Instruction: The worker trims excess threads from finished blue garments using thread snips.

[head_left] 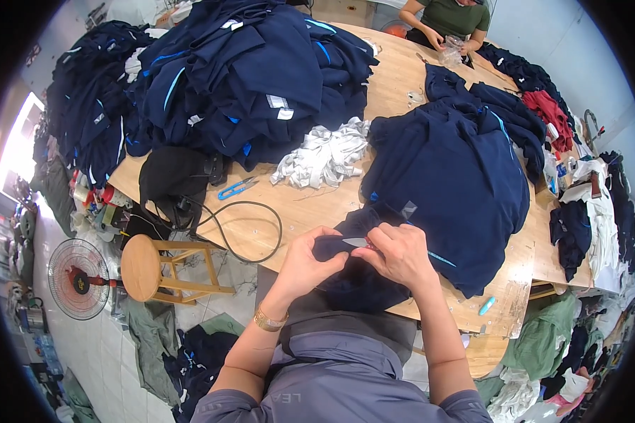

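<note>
My left hand (303, 266) pinches a fold of a navy garment (365, 287) between thumb and fingers. Closed around a small pair of thread snips (354, 242) is my right hand (401, 255); the pale pointed blades stick out toward the left hand, against the cloth. Most of the handle is hidden by the fingers. The garment hangs over the table's near edge, in front of my body. Just beyond the hands, a heap of navy garments (451, 166) with light blue piping lies on the wooden table (395, 63).
A tall navy pile (233, 77), white strips (324, 156), blue snips (238, 188), a black bag (173, 176) and a cable (279, 218) lie leftward. A turquoise tool (487, 305) is near right. A stool (142, 268) and fan (79, 280) stand left. Another person (453, 25) sits across.
</note>
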A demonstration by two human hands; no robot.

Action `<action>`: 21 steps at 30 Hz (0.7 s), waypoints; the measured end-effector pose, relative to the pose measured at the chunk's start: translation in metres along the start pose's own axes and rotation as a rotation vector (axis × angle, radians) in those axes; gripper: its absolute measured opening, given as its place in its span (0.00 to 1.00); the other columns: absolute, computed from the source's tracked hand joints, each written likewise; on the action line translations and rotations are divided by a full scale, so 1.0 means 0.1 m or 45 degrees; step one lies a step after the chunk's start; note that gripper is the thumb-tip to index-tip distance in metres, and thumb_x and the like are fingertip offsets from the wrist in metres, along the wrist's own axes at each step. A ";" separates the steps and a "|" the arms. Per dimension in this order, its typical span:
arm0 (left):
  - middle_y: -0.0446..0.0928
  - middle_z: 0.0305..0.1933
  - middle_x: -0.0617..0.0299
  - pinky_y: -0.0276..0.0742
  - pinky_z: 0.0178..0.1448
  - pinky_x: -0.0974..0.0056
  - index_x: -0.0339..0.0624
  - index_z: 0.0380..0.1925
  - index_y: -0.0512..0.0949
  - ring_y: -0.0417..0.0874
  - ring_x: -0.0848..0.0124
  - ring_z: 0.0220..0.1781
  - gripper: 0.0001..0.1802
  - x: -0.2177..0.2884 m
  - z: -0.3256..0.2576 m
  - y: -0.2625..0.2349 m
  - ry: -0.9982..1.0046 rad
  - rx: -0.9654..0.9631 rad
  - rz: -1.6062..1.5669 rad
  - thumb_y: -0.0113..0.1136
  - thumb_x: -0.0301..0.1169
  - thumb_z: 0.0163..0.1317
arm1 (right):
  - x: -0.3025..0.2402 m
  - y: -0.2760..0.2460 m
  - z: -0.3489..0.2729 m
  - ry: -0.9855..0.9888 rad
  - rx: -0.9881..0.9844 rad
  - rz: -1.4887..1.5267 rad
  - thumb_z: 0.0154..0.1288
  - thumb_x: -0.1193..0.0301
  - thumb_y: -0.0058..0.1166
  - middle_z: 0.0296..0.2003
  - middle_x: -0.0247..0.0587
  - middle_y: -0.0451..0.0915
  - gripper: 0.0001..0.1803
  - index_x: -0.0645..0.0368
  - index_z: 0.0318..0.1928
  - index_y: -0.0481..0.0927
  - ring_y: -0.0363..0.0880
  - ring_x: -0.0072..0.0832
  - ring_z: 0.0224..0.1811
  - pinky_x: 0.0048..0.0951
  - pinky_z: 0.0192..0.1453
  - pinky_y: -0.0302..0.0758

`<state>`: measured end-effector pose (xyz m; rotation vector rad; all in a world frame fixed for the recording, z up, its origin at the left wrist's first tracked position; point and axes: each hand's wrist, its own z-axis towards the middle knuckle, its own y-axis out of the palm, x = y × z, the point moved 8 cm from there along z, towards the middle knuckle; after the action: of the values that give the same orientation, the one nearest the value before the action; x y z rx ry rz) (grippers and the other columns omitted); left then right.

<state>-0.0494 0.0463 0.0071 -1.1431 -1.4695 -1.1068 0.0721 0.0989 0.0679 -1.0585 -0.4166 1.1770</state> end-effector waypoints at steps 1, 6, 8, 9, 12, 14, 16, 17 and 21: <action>0.78 0.32 0.68 0.72 0.36 0.78 0.34 0.37 0.73 0.74 0.85 0.31 0.12 0.01 0.00 -0.01 0.009 0.020 0.019 0.62 0.21 0.51 | 0.00 0.00 0.00 0.005 -0.003 0.003 0.54 0.49 0.56 0.17 0.31 0.67 0.21 0.52 0.22 0.69 0.71 0.27 0.17 0.27 0.21 0.64; 0.77 0.31 0.68 0.72 0.35 0.77 0.34 0.36 0.73 0.74 0.85 0.31 0.12 0.02 -0.01 -0.03 0.107 0.089 0.158 0.62 0.21 0.51 | -0.01 0.01 0.01 0.012 -0.012 0.016 0.54 0.49 0.57 0.17 0.31 0.67 0.21 0.52 0.22 0.69 0.71 0.27 0.17 0.27 0.21 0.64; 0.77 0.30 0.68 0.72 0.35 0.77 0.33 0.36 0.73 0.74 0.85 0.30 0.12 0.05 -0.01 -0.03 0.155 0.109 0.250 0.62 0.21 0.50 | -0.02 0.01 0.02 0.003 -0.015 0.026 0.54 0.49 0.57 0.17 0.31 0.67 0.21 0.52 0.22 0.69 0.71 0.27 0.17 0.27 0.21 0.64; 0.77 0.30 0.68 0.72 0.35 0.77 0.33 0.36 0.73 0.74 0.85 0.30 0.12 0.04 0.00 -0.03 0.156 0.108 0.250 0.62 0.21 0.50 | -0.03 0.01 0.03 0.003 -0.015 0.025 0.54 0.49 0.57 0.17 0.31 0.67 0.21 0.52 0.22 0.69 0.71 0.27 0.17 0.27 0.21 0.64; 0.77 0.29 0.68 0.72 0.35 0.77 0.34 0.36 0.74 0.73 0.85 0.30 0.13 0.09 -0.02 -0.02 0.216 0.132 0.359 0.63 0.22 0.49 | -0.06 0.00 0.05 -0.012 -0.022 0.026 0.54 0.49 0.57 0.17 0.31 0.67 0.21 0.52 0.22 0.69 0.71 0.27 0.16 0.27 0.21 0.64; 0.77 0.28 0.68 0.72 0.35 0.76 0.34 0.35 0.74 0.73 0.84 0.29 0.14 0.13 -0.05 -0.03 0.230 0.177 0.473 0.64 0.23 0.47 | -0.07 0.00 0.05 -0.021 -0.022 -0.006 0.54 0.49 0.57 0.17 0.30 0.67 0.21 0.52 0.21 0.69 0.71 0.27 0.16 0.27 0.20 0.63; 0.76 0.28 0.67 0.72 0.35 0.75 0.35 0.35 0.75 0.73 0.83 0.29 0.13 0.20 -0.08 -0.03 0.246 0.206 0.522 0.64 0.24 0.47 | -0.06 -0.02 0.05 0.009 -0.036 0.040 0.54 0.51 0.58 0.17 0.32 0.68 0.20 0.53 0.22 0.69 0.72 0.28 0.16 0.28 0.21 0.64; 0.76 0.27 0.67 0.72 0.35 0.74 0.35 0.34 0.75 0.74 0.83 0.29 0.13 0.22 -0.09 -0.04 0.263 0.236 0.570 0.64 0.24 0.47 | -0.03 -0.01 0.04 0.038 -0.051 0.087 0.54 0.53 0.59 0.17 0.34 0.70 0.20 0.54 0.23 0.70 0.72 0.30 0.17 0.28 0.22 0.65; 0.77 0.29 0.59 0.74 0.38 0.68 0.36 0.32 0.76 0.79 0.71 0.32 0.14 0.10 -0.13 -0.27 0.228 0.317 0.722 0.66 0.27 0.45 | 0.48 -0.01 -0.21 0.659 0.151 0.517 0.57 0.63 0.59 0.20 0.45 0.74 0.15 0.61 0.29 0.72 0.74 0.41 0.21 0.32 0.27 0.70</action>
<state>-0.0758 0.0310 0.0163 -1.1495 -1.0157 -0.5959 0.1064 0.1324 0.0472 -1.3285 0.2826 1.2041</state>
